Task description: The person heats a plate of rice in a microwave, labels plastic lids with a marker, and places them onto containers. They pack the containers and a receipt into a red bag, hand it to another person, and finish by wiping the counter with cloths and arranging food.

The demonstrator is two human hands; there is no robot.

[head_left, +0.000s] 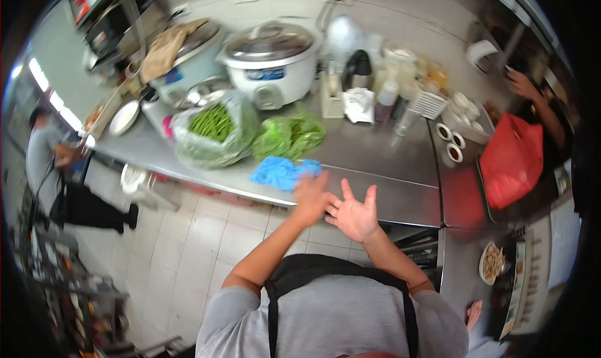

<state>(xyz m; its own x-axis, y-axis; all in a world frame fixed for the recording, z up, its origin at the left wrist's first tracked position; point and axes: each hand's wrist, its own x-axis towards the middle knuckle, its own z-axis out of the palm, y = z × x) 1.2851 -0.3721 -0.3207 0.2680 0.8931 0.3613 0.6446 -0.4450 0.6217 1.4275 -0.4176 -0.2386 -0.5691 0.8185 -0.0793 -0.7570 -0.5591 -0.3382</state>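
Note:
My left hand is smeared by motion at the front edge of the steel counter. Its blurred fingers overlap the right end of a crumpled, thin blue bundle that looks like disposable gloves. Close beside it, my right hand is open, palm up with fingers spread, holding nothing. Behind the blue bundle lies a green plastic bag with leafy greens. To its left stands an open clear bag of cut green beans.
A white rice cooker stands at the back, with bottles and jars to its right. Small cups of dark sauce and a red plastic bag are at the right, where another person's arm reaches in. A person stands at far left.

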